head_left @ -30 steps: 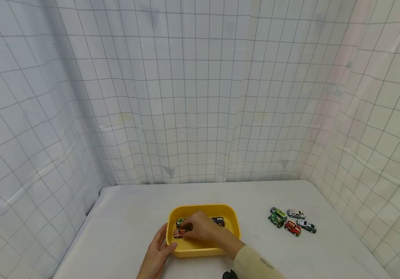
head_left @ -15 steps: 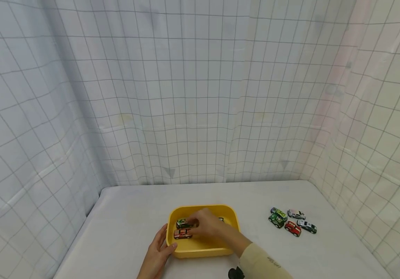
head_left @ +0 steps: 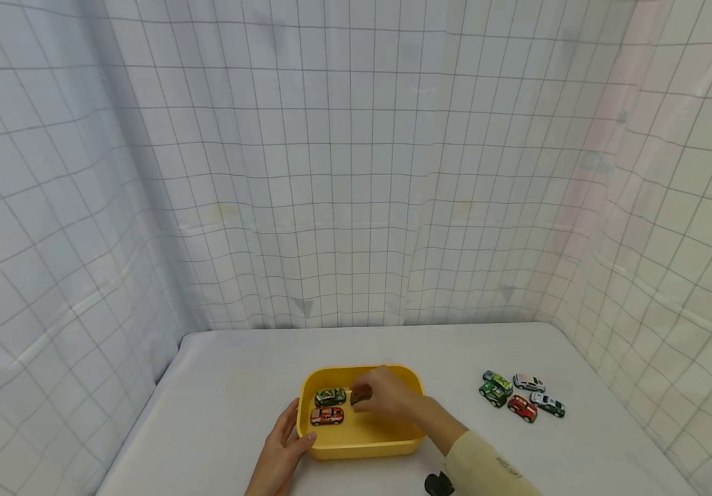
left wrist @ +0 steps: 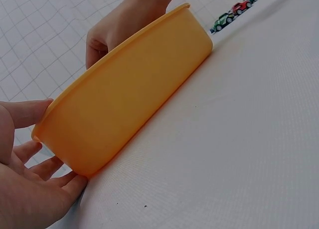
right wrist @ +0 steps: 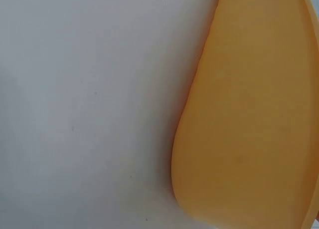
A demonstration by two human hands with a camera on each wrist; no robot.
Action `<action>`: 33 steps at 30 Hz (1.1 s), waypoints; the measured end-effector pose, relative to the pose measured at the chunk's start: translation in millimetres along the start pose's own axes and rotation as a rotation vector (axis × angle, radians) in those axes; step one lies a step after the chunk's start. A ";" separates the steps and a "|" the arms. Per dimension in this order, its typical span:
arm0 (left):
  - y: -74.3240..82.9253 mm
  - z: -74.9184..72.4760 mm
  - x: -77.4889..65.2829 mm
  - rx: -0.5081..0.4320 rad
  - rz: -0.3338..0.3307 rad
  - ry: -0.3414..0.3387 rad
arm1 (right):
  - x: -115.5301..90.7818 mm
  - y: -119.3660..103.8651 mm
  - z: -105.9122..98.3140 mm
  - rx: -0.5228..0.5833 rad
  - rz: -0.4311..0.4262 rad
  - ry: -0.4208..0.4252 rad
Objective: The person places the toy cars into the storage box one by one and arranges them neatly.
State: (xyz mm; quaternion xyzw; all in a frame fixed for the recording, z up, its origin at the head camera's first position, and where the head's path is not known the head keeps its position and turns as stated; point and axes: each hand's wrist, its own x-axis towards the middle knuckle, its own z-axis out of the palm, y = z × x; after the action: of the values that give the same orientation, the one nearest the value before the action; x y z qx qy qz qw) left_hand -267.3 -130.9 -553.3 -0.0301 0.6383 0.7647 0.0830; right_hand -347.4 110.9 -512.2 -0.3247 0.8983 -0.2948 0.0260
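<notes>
A yellow tray stands on the white table. My left hand holds its near left corner, the thumb at the rim and the fingers against the outer wall in the left wrist view. Inside, at the left, a green toy car lies behind a red toy car. My right hand reaches into the tray and pinches a dark toy car right of the green one, partly hidden by the fingers. The right wrist view shows only the tray's outer wall and the tabletop.
To the right of the tray, several toy cars lie grouped on the table: two green ones, a red one and two white ones. White gridded curtains enclose the table at the back and sides.
My right hand has left the red car, which now lies uncovered beside the green one, and moved right to the dark car. That car sits further left than before. The left hand stays put.
</notes>
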 end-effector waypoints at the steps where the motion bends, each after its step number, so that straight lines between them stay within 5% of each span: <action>1: -0.2 -0.2 -0.1 -0.002 0.001 0.000 | -1.5 0.6 -1.9 0.004 0.005 0.003; 33: -0.6 0.1 -2.3 0.002 0.022 0.007 | -55.6 43.2 -59.0 -0.045 0.025 0.166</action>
State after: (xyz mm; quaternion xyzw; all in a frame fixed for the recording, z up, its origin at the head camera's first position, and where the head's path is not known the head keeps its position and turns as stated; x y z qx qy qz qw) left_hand -264.9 -130.9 -553.5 -0.0258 0.6398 0.7647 0.0722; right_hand -342.3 201.0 -495.2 -0.2883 0.9078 -0.2999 -0.0524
